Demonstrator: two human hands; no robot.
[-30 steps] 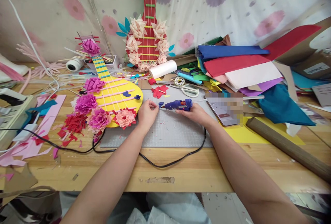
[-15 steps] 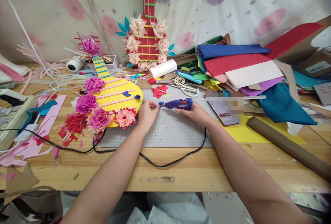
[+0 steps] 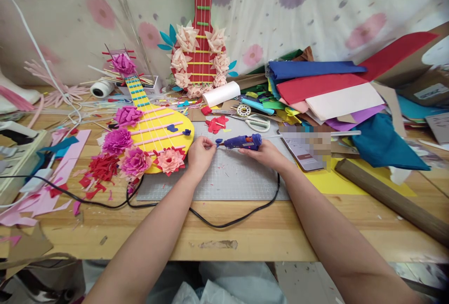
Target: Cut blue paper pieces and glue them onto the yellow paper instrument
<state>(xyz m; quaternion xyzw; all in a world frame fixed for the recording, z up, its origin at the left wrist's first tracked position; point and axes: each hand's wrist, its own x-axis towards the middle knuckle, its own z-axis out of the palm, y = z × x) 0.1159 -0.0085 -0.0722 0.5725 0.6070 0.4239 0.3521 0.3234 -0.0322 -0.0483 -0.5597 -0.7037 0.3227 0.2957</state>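
Observation:
My right hand (image 3: 264, 151) grips a blue hot glue gun (image 3: 243, 142), its nozzle pointing left and a long glue stick (image 3: 345, 133) jutting from its back. At the nozzle tip, a small dark blue paper piece (image 3: 218, 141) is pinched in the fingertips of my left hand (image 3: 203, 152). Just left of that hand lies a yellow paper lute (image 3: 163, 128) with pink bars, white strings and two blue scraps on its face. Pink and purple paper flowers (image 3: 135, 160) line its lower left edge. Both hands are above a grey cutting mat (image 3: 242, 182).
A red lute with pale flowers (image 3: 201, 63) stands against the curtain. Behind the mat lie red paper scraps (image 3: 216, 124) and scissors (image 3: 257, 122). Coloured paper sheets (image 3: 322, 84), a phone (image 3: 305, 149) and a brown roll (image 3: 389, 196) occupy the right. A black cord (image 3: 228, 224) loops across the front.
Almost nothing differs. Both hands keep their places, with the glue gun's nozzle still at the blue paper piece; the view has shifted very slightly.

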